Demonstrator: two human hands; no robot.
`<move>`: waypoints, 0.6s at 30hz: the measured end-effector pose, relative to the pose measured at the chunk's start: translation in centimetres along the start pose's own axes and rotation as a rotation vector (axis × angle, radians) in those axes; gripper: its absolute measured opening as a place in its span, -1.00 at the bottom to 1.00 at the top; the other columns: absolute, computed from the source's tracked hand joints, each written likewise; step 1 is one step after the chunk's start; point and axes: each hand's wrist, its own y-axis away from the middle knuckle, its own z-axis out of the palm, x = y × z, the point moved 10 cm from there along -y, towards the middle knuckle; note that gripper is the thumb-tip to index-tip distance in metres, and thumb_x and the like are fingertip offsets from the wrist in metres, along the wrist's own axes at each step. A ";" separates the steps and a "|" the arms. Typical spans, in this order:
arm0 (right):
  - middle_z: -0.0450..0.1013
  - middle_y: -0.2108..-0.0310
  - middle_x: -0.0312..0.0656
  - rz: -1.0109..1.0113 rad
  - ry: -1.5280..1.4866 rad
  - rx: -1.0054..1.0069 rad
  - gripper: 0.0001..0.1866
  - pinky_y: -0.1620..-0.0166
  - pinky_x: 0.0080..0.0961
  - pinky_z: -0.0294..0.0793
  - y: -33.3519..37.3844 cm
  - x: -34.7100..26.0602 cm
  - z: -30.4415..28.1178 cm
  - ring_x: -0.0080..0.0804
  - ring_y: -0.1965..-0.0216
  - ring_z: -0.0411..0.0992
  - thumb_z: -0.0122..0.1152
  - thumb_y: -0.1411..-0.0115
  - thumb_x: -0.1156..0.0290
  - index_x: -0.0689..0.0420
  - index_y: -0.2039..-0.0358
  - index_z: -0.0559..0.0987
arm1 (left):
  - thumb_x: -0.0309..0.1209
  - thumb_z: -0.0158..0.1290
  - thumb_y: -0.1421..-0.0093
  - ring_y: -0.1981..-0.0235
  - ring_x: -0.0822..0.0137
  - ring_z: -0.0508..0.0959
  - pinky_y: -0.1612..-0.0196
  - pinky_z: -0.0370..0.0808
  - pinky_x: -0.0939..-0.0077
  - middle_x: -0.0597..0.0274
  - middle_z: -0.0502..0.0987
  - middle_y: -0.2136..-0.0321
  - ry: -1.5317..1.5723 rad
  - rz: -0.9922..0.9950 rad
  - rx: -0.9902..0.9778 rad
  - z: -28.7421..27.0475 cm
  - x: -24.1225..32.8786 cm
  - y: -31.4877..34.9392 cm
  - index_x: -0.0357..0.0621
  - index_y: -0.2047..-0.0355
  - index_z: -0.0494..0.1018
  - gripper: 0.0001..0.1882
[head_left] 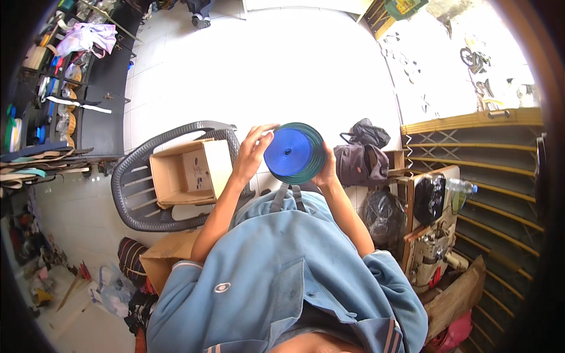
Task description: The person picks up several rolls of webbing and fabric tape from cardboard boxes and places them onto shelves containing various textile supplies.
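Head view shows a flat blue coil [288,152] of strap held up in front of the person's blue shirt [259,253], its round face turned upward. Behind it sits a larger green coil [316,154], showing as a dark ribbed band above, below and to the right of the blue coil; whether the two are joined, I cannot tell. At the blue coil's right, the right hand [327,170] is closed around the green outer edge, its far fingers hidden underneath. At the blue coil's left, the left hand [252,154] has its fingers partly spread and bent toward the rim; whether it grips or only touches, I cannot tell.

Left of the blue coil stands a dark plastic chair [125,203] carrying an open cardboard box [162,176]. Farther left of the coil, a black shelf [100,126] holds mixed goods and hanging straps. Just right of the coil is a dark bag [353,166]; well to its right stands a yellow folding gate [491,181].
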 end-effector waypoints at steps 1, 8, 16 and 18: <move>0.33 -0.08 -0.03 0.007 0.007 -0.004 -0.30 -0.09 -0.10 0.37 -1.7 -1.0 0.0 -0.16 -0.08 0.34 -0.02 -0.17 -0.10 0.18 -0.15 0.28 | -0.14 -0.06 -0.26 0.16 0.33 0.50 0.07 0.38 0.50 0.09 0.42 0.03 0.027 -0.003 -0.034 0.2 -0.3 -1.7 -0.12 -0.05 0.38 -0.56; 0.34 -0.06 -0.01 0.151 0.069 0.056 -0.29 -0.09 -0.16 0.39 -13.5 -8.0 1.3 -0.17 -0.05 0.36 -0.10 -0.20 -0.15 0.20 -0.14 0.29 | -0.16 0.13 -0.13 0.00 0.25 0.45 -0.09 0.32 0.43 -0.03 0.41 0.00 0.095 -0.114 -0.026 -0.8 1.2 -12.7 -0.16 -0.18 0.21 -0.34; 0.38 -0.01 -0.05 0.357 0.285 -0.089 -0.35 -0.05 -0.24 0.40 -27.4 -11.3 7.5 -0.22 0.01 0.40 -0.03 -0.21 -0.05 0.21 -0.12 0.30 | -0.27 0.18 -0.09 -0.08 0.25 0.37 -0.12 0.30 0.41 0.03 0.39 -0.02 0.192 -0.104 0.298 -8.0 0.2 -22.1 -0.21 -0.16 0.23 -0.34; 0.37 -0.02 -0.05 0.378 0.400 -0.076 -0.37 -0.04 -0.27 0.40 -31.1 -11.2 8.4 -0.23 0.01 0.39 0.00 -0.21 -0.01 0.21 -0.12 0.29 | -0.34 0.16 -0.08 -0.04 0.30 0.39 -0.10 0.32 0.42 0.08 0.42 0.01 0.253 -0.110 0.376 -10.7 -0.2 -23.9 -0.22 -0.12 0.27 -0.40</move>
